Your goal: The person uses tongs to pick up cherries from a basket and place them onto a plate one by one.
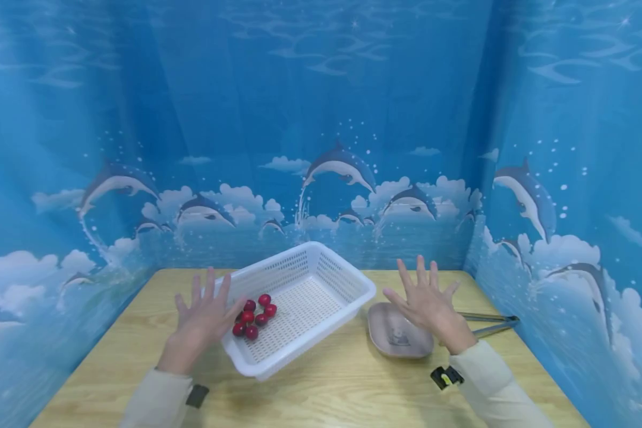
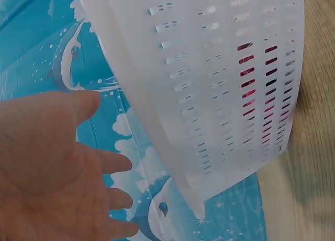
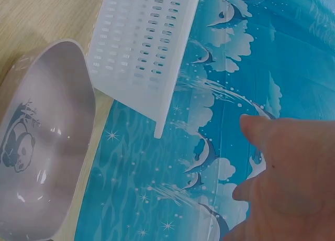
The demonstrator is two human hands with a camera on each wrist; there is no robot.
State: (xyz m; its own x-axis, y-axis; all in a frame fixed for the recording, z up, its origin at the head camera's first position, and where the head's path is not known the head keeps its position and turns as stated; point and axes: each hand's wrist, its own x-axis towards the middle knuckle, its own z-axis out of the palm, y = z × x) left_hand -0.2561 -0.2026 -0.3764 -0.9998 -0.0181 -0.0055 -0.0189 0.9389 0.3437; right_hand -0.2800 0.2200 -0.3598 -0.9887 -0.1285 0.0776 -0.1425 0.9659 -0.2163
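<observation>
My left hand (image 1: 205,318) is spread with straight fingers above the left end of a white perforated plastic basket (image 1: 321,333). Several dark red cherries (image 1: 252,332) lie grouped at that end of the basket; the hand partly covers them. In the left wrist view, red shows through the slots of the basket wall (image 2: 183,94). With fingers fanned out, my right hand (image 1: 428,303) hovers over the right side of a greyish-pink bowl (image 1: 387,333). A panda picture marks the inside of the bowl (image 3: 63,131) in the right wrist view. Neither hand holds anything.
Metal tongs (image 1: 494,325) lie at the right, partly behind my right hand and wrist. All this stands on a light wooden table (image 1: 321,395). A blue dolphin-print curtain (image 1: 278,131) encloses the back and both sides.
</observation>
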